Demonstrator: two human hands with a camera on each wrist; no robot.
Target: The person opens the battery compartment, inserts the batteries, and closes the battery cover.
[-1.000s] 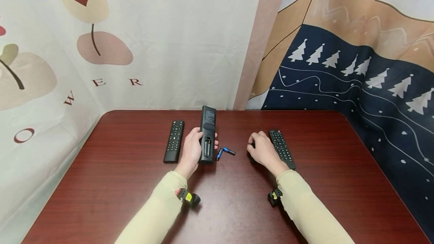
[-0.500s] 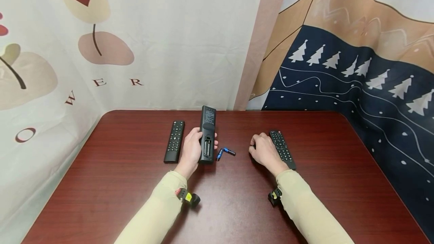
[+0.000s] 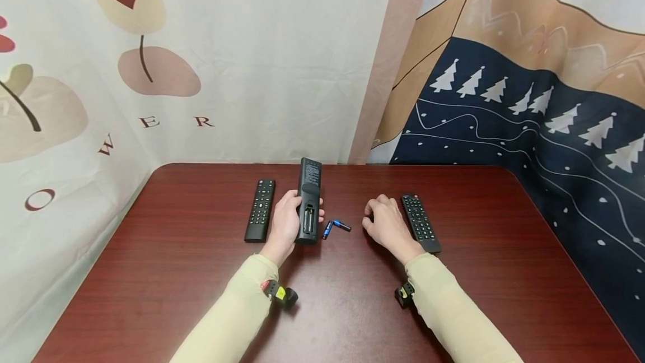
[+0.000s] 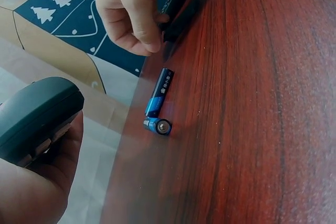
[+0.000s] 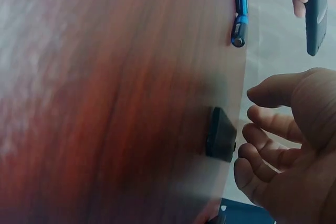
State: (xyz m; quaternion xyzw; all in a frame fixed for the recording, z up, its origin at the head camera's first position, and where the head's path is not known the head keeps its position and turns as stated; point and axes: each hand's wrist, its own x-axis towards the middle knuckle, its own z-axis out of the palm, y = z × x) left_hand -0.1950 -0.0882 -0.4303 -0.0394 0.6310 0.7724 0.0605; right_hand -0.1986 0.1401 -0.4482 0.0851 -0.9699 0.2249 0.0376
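My left hand (image 3: 285, 220) holds a black remote control (image 3: 309, 184) with its back up. The battery bay (image 3: 308, 218) is uncovered. Two blue-and-black batteries (image 3: 342, 225) lie on the table just right of it, end to end at an angle. My right hand (image 3: 385, 220) hovers low over the table, fingers loosely curled with nothing between them. In the right wrist view, a small black piece like a battery cover (image 5: 221, 135) lies on the table beside those fingers, apart from them. The hand hides this piece in the head view.
A second black remote (image 3: 260, 210) lies buttons up left of my left hand. Another remote (image 3: 421, 223) lies slanted just right of my right hand. All rest on a reddish-brown table (image 3: 342, 307), with a printed curtain (image 3: 262, 71) behind its far edge.
My right hand shifted slightly right, then back left and a little up, away from the remote on the right. My left hand and its remote stay in place.
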